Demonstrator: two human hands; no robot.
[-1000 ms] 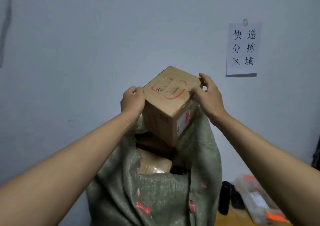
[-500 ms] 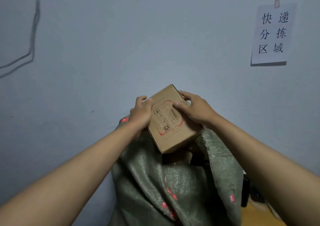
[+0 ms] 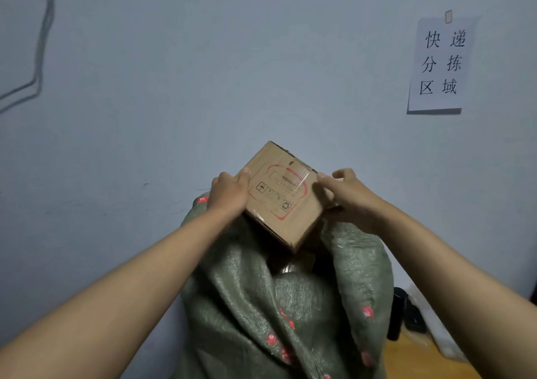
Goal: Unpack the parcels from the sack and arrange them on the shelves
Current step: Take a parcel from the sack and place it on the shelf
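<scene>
Both hands grip the cardboard box between them above the sack.

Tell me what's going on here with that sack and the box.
A person is unpacking a tall green woven sack that stands against a pale wall. Both hands hold a small brown cardboard box with red printing, tilted, just above the sack's open mouth. The left hand has its grip on the box's left side, and the right hand grips the right side. No shelves are in view. A white paper sign hangs on the wall at upper right.
</scene>
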